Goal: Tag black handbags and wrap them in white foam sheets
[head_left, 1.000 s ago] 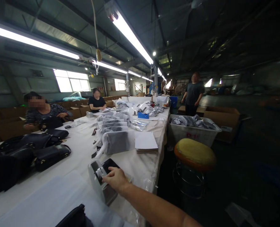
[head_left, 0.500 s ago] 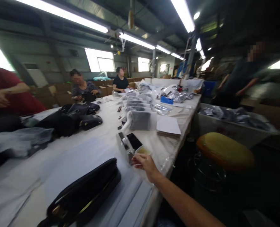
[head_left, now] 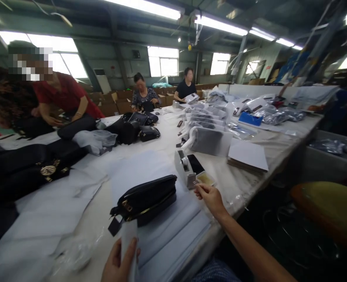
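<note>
Left hand: my left hand closes on a folded white sheet, on the near side of the black bag.
Black bag: my landmark, the black bag, lies on pale sheets.
Right hand: right of the bag, I have my right hand pinched narrow; tape between its fingertips, I can't tell.
Dispenser: the tape dispenser stands just beyond the bag's right end.
Stack: white-topped boards, farther right of the bag.
Person: red shirt, beyond the bag, leftward.

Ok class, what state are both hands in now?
Left hand: closed on a folded white sheet.
Right hand: pinched closed by the tape dispenser; contents unclear.
</note>
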A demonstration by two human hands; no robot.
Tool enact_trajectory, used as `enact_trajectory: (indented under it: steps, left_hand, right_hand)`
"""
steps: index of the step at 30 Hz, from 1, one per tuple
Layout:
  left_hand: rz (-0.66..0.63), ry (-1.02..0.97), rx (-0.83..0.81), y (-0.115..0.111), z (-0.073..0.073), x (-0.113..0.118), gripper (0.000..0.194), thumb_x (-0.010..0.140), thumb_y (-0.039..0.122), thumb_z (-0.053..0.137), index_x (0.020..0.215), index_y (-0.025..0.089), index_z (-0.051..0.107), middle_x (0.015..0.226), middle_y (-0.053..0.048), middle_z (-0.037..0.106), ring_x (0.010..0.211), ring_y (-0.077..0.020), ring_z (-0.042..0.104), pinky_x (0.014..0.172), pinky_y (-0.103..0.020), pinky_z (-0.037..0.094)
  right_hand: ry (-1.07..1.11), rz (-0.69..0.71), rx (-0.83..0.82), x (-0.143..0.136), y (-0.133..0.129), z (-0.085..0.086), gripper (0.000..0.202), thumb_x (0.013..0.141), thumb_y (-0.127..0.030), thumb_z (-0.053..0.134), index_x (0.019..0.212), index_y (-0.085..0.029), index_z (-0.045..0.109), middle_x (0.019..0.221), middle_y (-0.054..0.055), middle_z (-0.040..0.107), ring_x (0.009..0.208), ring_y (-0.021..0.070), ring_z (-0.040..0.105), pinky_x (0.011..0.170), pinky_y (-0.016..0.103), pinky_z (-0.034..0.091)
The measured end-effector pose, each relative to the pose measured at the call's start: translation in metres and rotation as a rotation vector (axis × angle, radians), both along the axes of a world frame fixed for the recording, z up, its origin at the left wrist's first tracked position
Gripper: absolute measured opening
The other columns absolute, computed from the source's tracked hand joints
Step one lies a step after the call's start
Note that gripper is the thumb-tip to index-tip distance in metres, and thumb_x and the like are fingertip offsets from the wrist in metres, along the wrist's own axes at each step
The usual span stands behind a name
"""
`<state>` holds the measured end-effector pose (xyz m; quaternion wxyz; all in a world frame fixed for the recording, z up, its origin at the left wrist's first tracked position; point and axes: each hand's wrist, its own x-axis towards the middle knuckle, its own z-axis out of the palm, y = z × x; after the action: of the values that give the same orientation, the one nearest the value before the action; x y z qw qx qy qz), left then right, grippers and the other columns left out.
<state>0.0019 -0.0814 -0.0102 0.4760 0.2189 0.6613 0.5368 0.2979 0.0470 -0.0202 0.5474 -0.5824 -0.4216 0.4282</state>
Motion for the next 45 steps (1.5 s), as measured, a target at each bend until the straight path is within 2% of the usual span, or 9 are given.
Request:
enact_trajectory:
  steps: [3,8,12,19,23,27,31,41,45]
  left_hand:
    - [-0.004,-0.055,0.084,-0.005,0.008,0.005,0.056,0.064,0.049,0.080,0.108,0.018,0.063,0.100,-0.006,0.071,0.078,-0.0196,0.068,0.068,-0.027,0.053]
    - [-0.073,-0.016,0.207,-0.009,0.014,0.007,0.041,0.077,0.044,0.072,0.106,0.016,0.063,0.099,-0.006,0.069,0.084,-0.0178,0.064,0.073,-0.026,0.051]
    - [-0.058,0.011,0.251,-0.013,0.017,0.008,0.038,0.077,0.042,0.073,0.102,0.015,0.064,0.087,-0.004,0.068,0.077,-0.0165,0.062,0.070,-0.025,0.050]
    - [-0.075,0.015,0.267,-0.016,0.016,0.005,0.039,0.079,0.041,0.072,0.106,0.015,0.063,0.090,-0.005,0.067,0.078,-0.0164,0.060,0.070,-0.025,0.049]
    - [-0.115,-0.061,0.255,-0.018,0.015,0.001,0.039,0.081,0.040,0.071,0.108,0.015,0.063,0.094,-0.006,0.066,0.075,-0.0139,0.058,0.068,-0.023,0.048]
    - [-0.159,-0.175,0.231,-0.020,0.015,-0.001,0.038,0.081,0.040,0.071,0.108,0.014,0.063,0.093,-0.005,0.065,0.068,-0.0100,0.054,0.060,-0.019,0.043]
    - [-0.162,-0.263,0.211,-0.020,0.016,-0.001,0.045,0.079,0.041,0.073,0.114,0.016,0.059,0.090,-0.004,0.063,0.062,-0.0077,0.054,0.054,-0.017,0.040]
    - [-0.166,-0.227,0.152,-0.020,0.017,0.000,0.070,0.076,0.042,0.076,0.134,0.019,0.043,0.084,-0.002,0.065,0.059,-0.0085,0.056,0.054,-0.018,0.043]
    - [-0.138,-0.174,0.174,-0.022,0.019,0.002,0.077,0.077,0.043,0.076,0.139,0.021,0.036,0.091,-0.005,0.069,0.061,-0.0098,0.058,0.058,-0.020,0.045]
  right_hand:
    - [-0.048,0.138,0.045,-0.025,-0.031,0.024,0.033,0.074,-0.047,0.075,0.089,-0.018,0.075,0.073,0.003,0.072,0.065,0.0150,0.062,0.061,0.026,0.051]
    - [-0.122,0.641,0.185,-0.084,-0.071,0.069,0.022,0.086,-0.039,0.066,0.083,-0.019,0.073,0.070,0.002,0.070,0.066,0.0149,0.064,0.064,0.025,0.051]
    - [-0.105,0.876,0.194,-0.132,-0.082,0.077,0.024,0.088,-0.039,0.063,0.079,-0.018,0.071,0.069,0.002,0.069,0.067,0.0140,0.063,0.064,0.023,0.048]
    - [-0.340,0.759,0.015,-0.166,-0.056,0.041,0.038,0.083,-0.047,0.064,0.060,-0.017,0.066,0.053,0.000,0.061,0.053,0.0131,0.055,0.052,0.024,0.039]
    - [-0.246,0.919,0.000,-0.160,-0.046,0.031,0.035,0.087,-0.044,0.059,0.069,-0.017,0.070,0.065,0.002,0.067,0.062,0.0152,0.062,0.061,0.025,0.046]
    - [-0.076,1.057,0.007,-0.155,-0.048,0.026,0.024,0.088,-0.036,0.058,0.088,-0.017,0.073,0.083,0.003,0.071,0.077,0.0176,0.065,0.072,0.027,0.052]
    - [-0.083,1.006,0.071,-0.162,-0.055,0.025,0.024,0.090,-0.030,0.054,0.101,-0.019,0.073,0.087,0.003,0.072,0.083,0.0195,0.065,0.076,0.029,0.051]
    - [-0.274,0.848,0.116,-0.176,-0.060,0.022,0.022,0.082,-0.025,0.053,0.081,-0.019,0.075,0.072,0.004,0.072,0.074,0.0223,0.064,0.069,0.029,0.050]
    - [-0.200,0.867,0.083,-0.164,-0.063,0.022,0.031,0.089,-0.038,0.052,0.078,-0.018,0.073,0.073,0.005,0.071,0.073,0.0213,0.065,0.069,0.030,0.050]
